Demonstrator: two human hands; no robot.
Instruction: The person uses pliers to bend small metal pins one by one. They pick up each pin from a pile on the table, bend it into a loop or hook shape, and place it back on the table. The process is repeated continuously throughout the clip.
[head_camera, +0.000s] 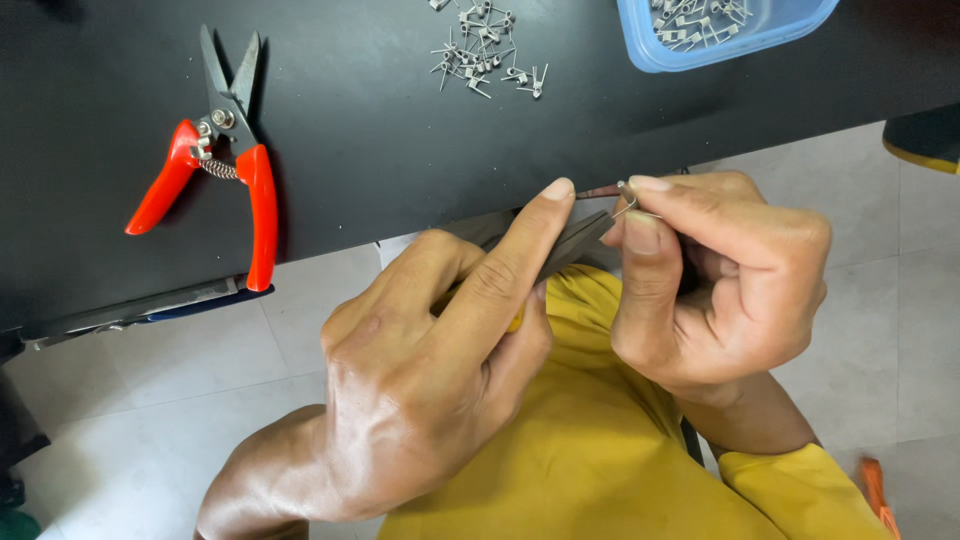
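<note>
Nearest to me, my left hand (430, 370) was clenched around a slim dark tool (572, 245), its forefinger stretched along the top toward the narrow tip at about two o'clock. Just beside it, toward three o'clock, my right hand (720, 285) had thumb and forefinger pinched on a small bent metal wire piece (627, 203), held right at the tip of the tool, touching it. The other fingers of that hand were curled into the palm. Both hands hung over my yellow garment (590, 450), just short of the edge of the black tabletop (380, 130).

Farther out, at about ten o'clock, red-handled snips (225, 150) lay flat on the tabletop with the blades pointing away from me and a little spring between the handles. At twelve o'clock a loose heap of small metal pieces (485, 50) was scattered on the black surface, well apart from my hands. At one o'clock, at the far edge, stood a blue plastic tray (655, 50) holding more of the same pieces. Pale floor tiles (200, 370) showed below the table edge.
</note>
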